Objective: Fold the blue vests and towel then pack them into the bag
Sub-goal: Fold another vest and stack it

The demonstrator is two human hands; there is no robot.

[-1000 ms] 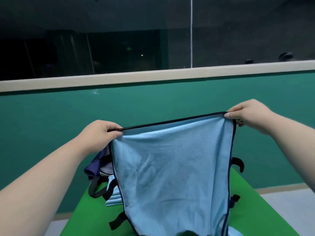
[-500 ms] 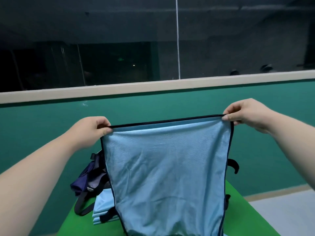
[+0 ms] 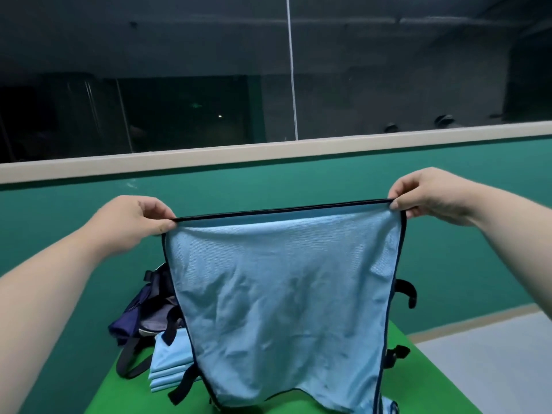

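Observation:
A light blue vest (image 3: 283,300) with dark edging and black straps hangs in the air above the green table (image 3: 418,380). My left hand (image 3: 134,219) pinches its top left corner and my right hand (image 3: 424,194) pinches its top right corner, so the top hem is stretched taut. Behind the vest on the left lies a dark navy bag (image 3: 143,318) with loose straps. Beside the bag sits a stack of folded light blue cloth (image 3: 170,366). The vest hides most of the table.
A green wall (image 3: 298,180) topped by a cream ledge (image 3: 268,153) stands close behind the table. Grey floor (image 3: 493,354) shows to the right of the table's edge.
The camera has tilted down a little. Both hands keep their pinch on the top corners, and more of the vest's lower edge, bag and folded stack shows.

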